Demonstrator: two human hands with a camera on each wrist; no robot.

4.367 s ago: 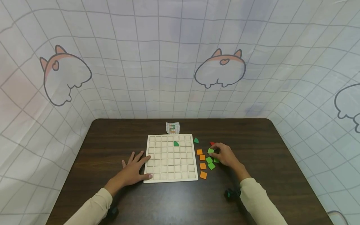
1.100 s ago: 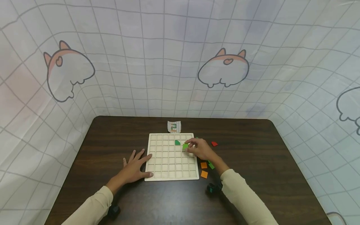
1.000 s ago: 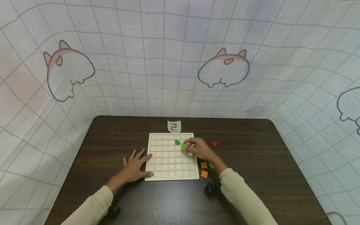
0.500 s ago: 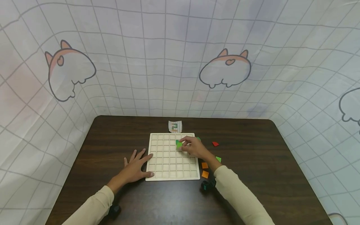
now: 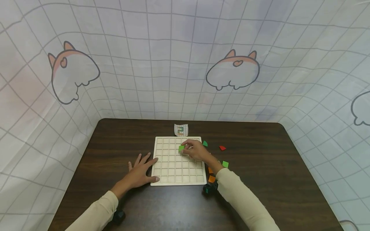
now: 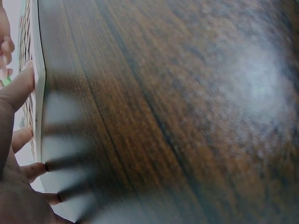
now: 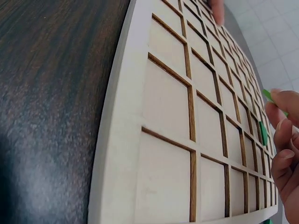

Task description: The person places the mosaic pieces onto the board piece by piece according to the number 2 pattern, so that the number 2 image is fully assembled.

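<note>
A cream wooden grid board (image 5: pixel 169 166) lies on the dark table. My left hand (image 5: pixel 138 174) rests along its left side with fingers spread, thumb and forefinger on the rim. Over the board's upper part, my right hand (image 5: pixel 198 151) pinches a light green square tile (image 5: pixel 181 148) between thumb and fingers. In the right wrist view that tile (image 7: pixel 267 94) is seen edge-on, apart from the board. A dark green piece (image 7: pixel 263 134) sits in the grid below it; in the head view the held tile and hand hide this piece.
A small printed card (image 5: pixel 181 130) lies behind the board. To the right are a dark green quarter-round (image 5: pixel 205 143), a red piece (image 5: pixel 222 148), a light green tile (image 5: pixel 225 164) and orange tiles (image 5: pixel 212 179), partly hidden by the right arm. A patterned curtain (image 5: pixel 185 80) surrounds the table.
My right hand has taken a light green tile from the loose pieces at right and carried it left over the board, moving further left in the last second. My left hand has stayed.
</note>
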